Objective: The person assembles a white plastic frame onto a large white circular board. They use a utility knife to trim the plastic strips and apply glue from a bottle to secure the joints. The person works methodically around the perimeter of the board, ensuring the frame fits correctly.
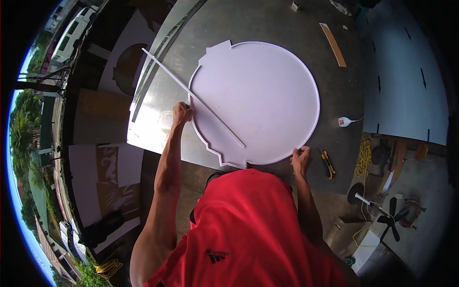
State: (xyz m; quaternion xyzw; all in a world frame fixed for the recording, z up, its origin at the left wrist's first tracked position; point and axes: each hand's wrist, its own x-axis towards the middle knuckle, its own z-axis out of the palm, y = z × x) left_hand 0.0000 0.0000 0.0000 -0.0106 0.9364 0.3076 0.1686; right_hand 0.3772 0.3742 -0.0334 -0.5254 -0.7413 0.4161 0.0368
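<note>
A large white round panel with a raised rim and stepped notches on its left side lies on the metal-topped table. My left hand is closed at the panel's left edge, its fingertips partly hidden. At the lower right of the rim, my right hand pinches the edge with bent fingers. A thin white strip rests slantwise over the panel, its far end sticking out past the left edge. Just right of my right hand lies a yellow and black utility knife.
The table also bears a small white squeeze bottle and a brown strip. On the floor at right are a fan and a yellow cord. Cut-out white sheets stand at left.
</note>
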